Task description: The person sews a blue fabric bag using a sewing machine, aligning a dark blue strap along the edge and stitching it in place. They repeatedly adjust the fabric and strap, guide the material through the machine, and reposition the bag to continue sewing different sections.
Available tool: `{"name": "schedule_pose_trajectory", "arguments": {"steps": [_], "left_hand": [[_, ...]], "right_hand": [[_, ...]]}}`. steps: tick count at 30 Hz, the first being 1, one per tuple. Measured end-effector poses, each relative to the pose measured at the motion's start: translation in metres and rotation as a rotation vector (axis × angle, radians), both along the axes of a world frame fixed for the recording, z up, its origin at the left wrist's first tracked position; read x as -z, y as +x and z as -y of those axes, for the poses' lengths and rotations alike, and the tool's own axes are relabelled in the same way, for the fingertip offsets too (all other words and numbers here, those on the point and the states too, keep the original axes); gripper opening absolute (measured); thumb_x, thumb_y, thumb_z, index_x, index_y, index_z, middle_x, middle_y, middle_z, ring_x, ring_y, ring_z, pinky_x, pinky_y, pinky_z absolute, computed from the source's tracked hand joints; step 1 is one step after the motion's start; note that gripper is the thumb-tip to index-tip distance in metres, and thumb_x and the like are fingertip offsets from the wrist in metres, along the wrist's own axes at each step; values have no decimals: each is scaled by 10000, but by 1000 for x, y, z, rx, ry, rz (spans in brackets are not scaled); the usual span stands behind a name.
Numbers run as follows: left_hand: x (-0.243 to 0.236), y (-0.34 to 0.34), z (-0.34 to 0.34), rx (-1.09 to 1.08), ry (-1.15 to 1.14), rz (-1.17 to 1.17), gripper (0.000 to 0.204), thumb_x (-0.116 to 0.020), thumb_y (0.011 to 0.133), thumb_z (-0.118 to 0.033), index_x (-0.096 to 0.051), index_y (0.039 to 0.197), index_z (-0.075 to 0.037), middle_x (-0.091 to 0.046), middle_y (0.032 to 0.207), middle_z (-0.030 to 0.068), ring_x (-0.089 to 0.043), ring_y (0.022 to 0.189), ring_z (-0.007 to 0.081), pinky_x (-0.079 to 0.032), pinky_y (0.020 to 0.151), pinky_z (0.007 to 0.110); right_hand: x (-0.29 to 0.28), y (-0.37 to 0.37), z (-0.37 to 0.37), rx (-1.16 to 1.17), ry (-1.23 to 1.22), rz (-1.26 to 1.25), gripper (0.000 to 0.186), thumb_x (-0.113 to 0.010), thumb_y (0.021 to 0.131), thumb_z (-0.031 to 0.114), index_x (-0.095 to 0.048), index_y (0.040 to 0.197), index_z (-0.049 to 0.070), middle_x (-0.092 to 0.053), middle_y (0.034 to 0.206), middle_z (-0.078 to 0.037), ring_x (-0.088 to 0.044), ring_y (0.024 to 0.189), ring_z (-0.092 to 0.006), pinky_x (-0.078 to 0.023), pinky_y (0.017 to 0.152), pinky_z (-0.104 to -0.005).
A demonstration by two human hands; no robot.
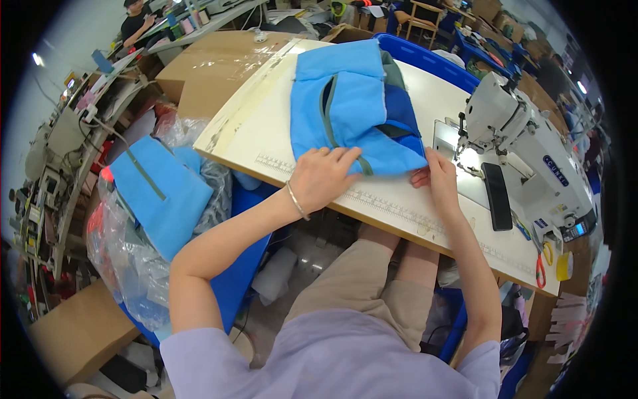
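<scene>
A light blue fabric piece (355,100) lies on the white sewing table, with a dark slit edged by a grey-green strip and darker blue and grey layers at its right side. My left hand (323,178), a bangle at its wrist, has its fingers curled on the near edge of the cloth by the end of the strip. At the near right corner, my right hand (439,179) pinches the cloth between thumb and fingers. Just beyond it stands a white sewing machine (531,139), its needle area lit; the cloth lies to the left of the needle.
A black phone (496,197), red-handled scissors (540,269) and a yellow tape roll (564,266) lie at the table's right. Another blue fabric piece (156,193) rests on clear plastic at the left. A blue bin (425,60) stands behind the table. Another person (136,23) sits far left.
</scene>
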State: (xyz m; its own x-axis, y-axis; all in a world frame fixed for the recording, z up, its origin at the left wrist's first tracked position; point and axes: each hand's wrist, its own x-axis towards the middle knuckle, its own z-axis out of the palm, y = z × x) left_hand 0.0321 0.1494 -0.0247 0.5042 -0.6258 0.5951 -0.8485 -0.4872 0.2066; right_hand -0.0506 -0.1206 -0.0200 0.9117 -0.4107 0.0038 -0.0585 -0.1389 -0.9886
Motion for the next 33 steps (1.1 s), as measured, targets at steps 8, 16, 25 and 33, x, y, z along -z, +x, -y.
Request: {"name": "schedule_pose_trajectory", "arguments": {"steps": [8, 16, 25, 33], "left_hand": [[-139, 92, -34, 53, -1073, -761, 579, -708, 968, -455, -680, 1161, 91, -727, 1059, 122, -692, 916, 189, -551, 806, 316], [-270, 120, -62, 312, -1058, -746, 518, -635, 1039, -378, -574, 1410, -22, -669, 1335, 97, -656, 1168, 207, -502, 1032, 368], [-323, 76, -18, 309, -1192, -693, 324, -565, 1047, -305, -664, 1202, -37, -738, 1125, 120, -714, 1011, 262, -575, 915, 417], [-353, 70, 34, 132, -974, -516, 377, -513, 1061, -331, -633, 1231, -17, -723, 1130, 117, -701, 1015, 256, -564, 917, 428]], "right_hand": [[12, -15, -7, -45, 20, 121, 403, -515, 1100, 306, -690, 1267, -16, -699, 827, -68, -621, 687, -111, -527, 653, -254], [12, -12, -7, -123, 35, 142, 351, -532, 1087, 253, -713, 1219, -17, -692, 825, -48, -613, 718, -90, -523, 677, -246], [20, -17, -9, -164, -10, 212, 274, -578, 1056, 183, -723, 1196, -3, -708, 852, -51, -635, 758, -93, -526, 707, -242], [15, -25, -16, -144, -325, 257, 223, -610, 997, 110, -734, 1146, 2, -756, 905, -173, -748, 869, -232, -565, 797, -334]]}}
